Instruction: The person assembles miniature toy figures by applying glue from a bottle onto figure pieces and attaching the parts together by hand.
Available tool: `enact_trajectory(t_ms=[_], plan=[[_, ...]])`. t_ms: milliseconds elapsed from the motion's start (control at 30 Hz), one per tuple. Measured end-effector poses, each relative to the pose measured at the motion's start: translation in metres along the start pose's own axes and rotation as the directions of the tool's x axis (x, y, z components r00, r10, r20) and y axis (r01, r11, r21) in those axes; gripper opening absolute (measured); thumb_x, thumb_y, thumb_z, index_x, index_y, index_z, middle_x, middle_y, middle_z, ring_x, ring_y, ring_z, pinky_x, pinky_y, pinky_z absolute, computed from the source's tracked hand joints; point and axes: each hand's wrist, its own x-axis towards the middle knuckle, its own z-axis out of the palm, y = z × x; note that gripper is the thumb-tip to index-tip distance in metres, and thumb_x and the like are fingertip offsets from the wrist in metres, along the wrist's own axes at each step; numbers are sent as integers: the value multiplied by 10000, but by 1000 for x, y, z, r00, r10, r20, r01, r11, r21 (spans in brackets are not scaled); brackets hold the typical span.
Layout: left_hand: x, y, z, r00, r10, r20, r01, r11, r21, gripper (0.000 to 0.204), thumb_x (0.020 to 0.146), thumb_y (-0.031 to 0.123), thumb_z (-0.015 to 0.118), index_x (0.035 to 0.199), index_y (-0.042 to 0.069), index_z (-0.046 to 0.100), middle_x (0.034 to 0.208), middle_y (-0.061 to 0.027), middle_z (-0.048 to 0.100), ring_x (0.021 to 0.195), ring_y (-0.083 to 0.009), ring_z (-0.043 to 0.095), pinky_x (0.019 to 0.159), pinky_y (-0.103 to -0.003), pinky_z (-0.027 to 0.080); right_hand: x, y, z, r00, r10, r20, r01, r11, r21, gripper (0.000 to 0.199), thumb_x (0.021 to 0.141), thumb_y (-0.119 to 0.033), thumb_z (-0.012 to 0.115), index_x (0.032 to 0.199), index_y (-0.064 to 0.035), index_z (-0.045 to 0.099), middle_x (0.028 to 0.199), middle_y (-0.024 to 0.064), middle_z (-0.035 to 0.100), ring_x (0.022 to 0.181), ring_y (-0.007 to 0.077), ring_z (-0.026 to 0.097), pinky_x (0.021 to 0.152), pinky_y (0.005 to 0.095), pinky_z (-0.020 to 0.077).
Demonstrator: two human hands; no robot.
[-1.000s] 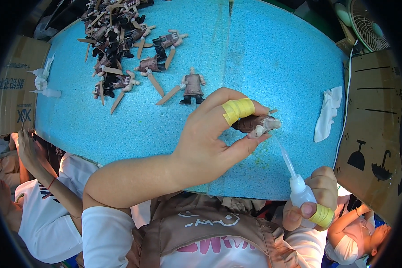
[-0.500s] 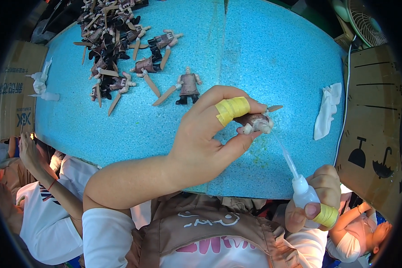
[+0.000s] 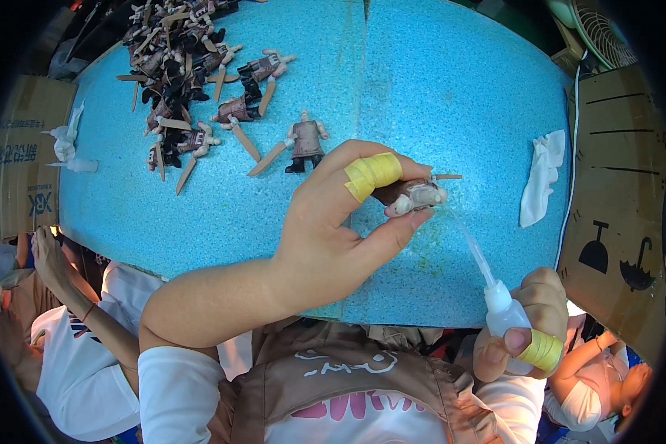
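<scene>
My left hand [image 3: 333, 229], with yellow tape on the index finger, pinches a small brown toy figure [image 3: 411, 196] over the blue table [image 3: 436, 96]. My right hand [image 3: 525, 325], yellow tape on its thumb, grips a small white squeeze bottle [image 3: 505, 314] near the table's front edge. The bottle's long thin nozzle [image 3: 470, 240] points up and left to the figure. One standing figure with a tan sword [image 3: 303, 140] is just beyond my left hand.
A heap of several similar figures with swords [image 3: 185, 81] lies at the far left. A white cloth [image 3: 542, 174] rests at the right. Cardboard boxes [image 3: 618, 192] flank the table, with a fan [image 3: 596, 33] at top right. Other people [image 3: 66, 348] sit at lower left and lower right.
My left hand has turned the figure slightly between its fingers. The bottle and right hand stay nearly where they were, nozzle still at the figure.
</scene>
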Motion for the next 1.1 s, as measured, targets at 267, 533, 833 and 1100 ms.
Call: enact_trajectory(t_ms=[267,533,833,1100], plan=[[-2,6,3,997,-73,35,74,997,-10,349,748,-34,664,1076,3,550,984,-79,550,889,-146,535,776,-260,420,-8,7,-2,997,-82,-14,82,994,74,121,790,-231,674,793,-174,567,532,-45,289,414,97,287,423,251,218],[-5,5,-4,993,-108,41,108,994,20,361,766,-9,670,1099,2,529,1016,-69,558,885,-125,526,779,-258,411,-1,6,-21,983,85,162,-88,996,7,99,803,-121,586,887,-68,578,587,-12,414,476,111,401,447,261,305],[-6,-1,6,972,-192,-132,154,956,-251,369,783,15,669,1116,-20,513,956,-58,582,853,-121,549,752,-251,441,11,82,17,845,513,152,-534,821,200,300,774,-95,660,1035,-8,541,905,77,605,841,170,577,730,270,437],[-8,-12,0,983,-168,-79,154,974,-166,319,849,29,592,1144,-38,490,1034,-58,555,899,-119,532,791,-264,446,-1,85,21,913,397,-88,-407,879,-249,396,715,-131,663,1074,-35,525,1011,173,558,928,346,547,798,392,418]])
